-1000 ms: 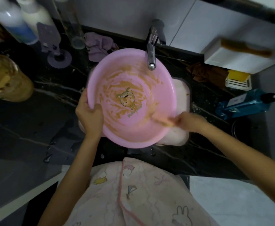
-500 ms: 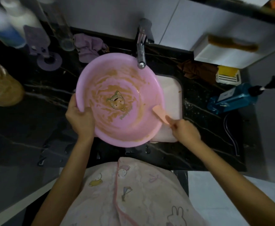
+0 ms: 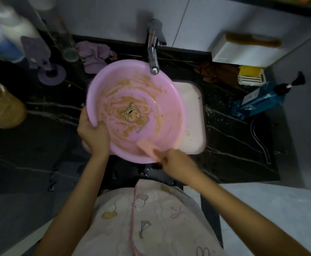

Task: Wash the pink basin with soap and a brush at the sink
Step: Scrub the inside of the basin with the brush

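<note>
Two hands work on a smeared pink basin over the sink.

Centre frame, the pink basin (image 3: 162, 111) sits over the left part of the white sink (image 3: 194, 117), its far rim just under the spout of the tap (image 3: 153, 60). Brown smears streak its inside around a cartoon print at the bottom. The left hand (image 3: 92, 133) grips the basin's lower-left rim, fingers curled over the edge. The right hand (image 3: 175, 161), blurred at lower centre, is closed round the handle of a salmon-pink brush (image 3: 148, 147), whose head lies against the inner wall near the lower rim. On the dark marbled counter (image 3: 40, 145), a purple cloth (image 3: 93, 54) lies at upper left of the basin. A brown cloth (image 3: 217, 72) and a blue pump bottle (image 3: 258, 102) lie at right.
</note>
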{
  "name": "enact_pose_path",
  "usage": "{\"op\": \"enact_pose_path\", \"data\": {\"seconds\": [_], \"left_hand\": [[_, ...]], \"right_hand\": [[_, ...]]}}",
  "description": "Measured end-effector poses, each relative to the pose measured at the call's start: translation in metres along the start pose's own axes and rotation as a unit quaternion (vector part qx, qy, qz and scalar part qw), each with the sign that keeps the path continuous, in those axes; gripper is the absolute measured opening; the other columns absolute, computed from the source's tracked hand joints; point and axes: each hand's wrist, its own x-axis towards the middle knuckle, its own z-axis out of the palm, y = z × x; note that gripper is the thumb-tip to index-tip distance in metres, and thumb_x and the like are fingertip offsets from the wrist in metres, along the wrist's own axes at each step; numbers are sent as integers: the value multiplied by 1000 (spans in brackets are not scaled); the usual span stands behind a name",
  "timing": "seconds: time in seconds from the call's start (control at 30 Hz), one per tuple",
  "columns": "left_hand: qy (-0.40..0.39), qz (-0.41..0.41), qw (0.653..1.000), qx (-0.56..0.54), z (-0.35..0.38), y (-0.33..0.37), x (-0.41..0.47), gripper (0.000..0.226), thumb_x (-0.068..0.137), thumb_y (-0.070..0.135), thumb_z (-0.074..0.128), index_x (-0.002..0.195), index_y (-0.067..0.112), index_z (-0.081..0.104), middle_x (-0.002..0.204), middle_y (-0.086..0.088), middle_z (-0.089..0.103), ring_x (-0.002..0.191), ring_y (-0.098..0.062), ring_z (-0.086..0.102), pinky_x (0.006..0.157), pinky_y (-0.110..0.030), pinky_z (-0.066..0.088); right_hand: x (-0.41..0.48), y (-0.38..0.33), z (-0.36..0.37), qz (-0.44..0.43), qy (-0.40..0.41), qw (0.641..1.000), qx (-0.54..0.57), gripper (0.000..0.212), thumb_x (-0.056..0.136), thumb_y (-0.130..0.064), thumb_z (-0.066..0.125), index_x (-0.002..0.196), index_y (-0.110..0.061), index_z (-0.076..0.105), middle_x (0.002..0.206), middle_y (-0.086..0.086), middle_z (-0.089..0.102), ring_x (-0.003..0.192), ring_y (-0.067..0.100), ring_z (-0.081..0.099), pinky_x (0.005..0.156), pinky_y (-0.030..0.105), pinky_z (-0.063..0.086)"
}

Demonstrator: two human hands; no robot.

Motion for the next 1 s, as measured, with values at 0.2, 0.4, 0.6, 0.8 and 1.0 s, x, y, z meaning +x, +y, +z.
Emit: {"op": "enact_pose_path", "data": {"seconds": [0.2,0.4,0.6,0.8,1.0], "left_hand": [[-5,1,1000,-31,-8,-6,-3,44,76,-5,49,112,12,66,99,-2,69,92,-11,66,81,-26,55],[-7,-9,999,-32,-4,0,2,49,72,-1,46,115,11,65,103,-3,70,96,-13,66,87,-28,54],[-13,-23,1000,-7,-7,-1,1,42,76,6,47,114,14,65,104,0,69,95,-9,65,83,-24,54],[-12,-16,999,-26,-14,-5,5,43,74,-4,49,112,8,66,99,-2,69,92,-10,66,80,-20,54],[-27,-18,998,-48,-13,-6,10,48,72,-5,47,111,14,66,102,-1,70,97,-12,66,87,-30,55]], "right_hand": [[21,33,-9,88,49,992,-80,40,94,-28,45,133,-32,51,120,5,63,104,26,61,79,32,49],[26,22,-38,115,74,956,-261,30,93,-8,43,121,-17,49,85,2,52,81,23,54,66,30,45],[-4,-41,-2,-37,-89,981,169,39,98,-19,45,137,-25,47,91,-10,65,67,8,55,57,6,40],[32,13,-44,142,28,974,-175,23,97,-18,44,116,-15,57,97,1,62,79,18,57,65,29,46],[65,10,-31,63,72,921,-379,42,94,-2,40,136,-8,40,113,7,63,98,27,63,69,32,45]]}}
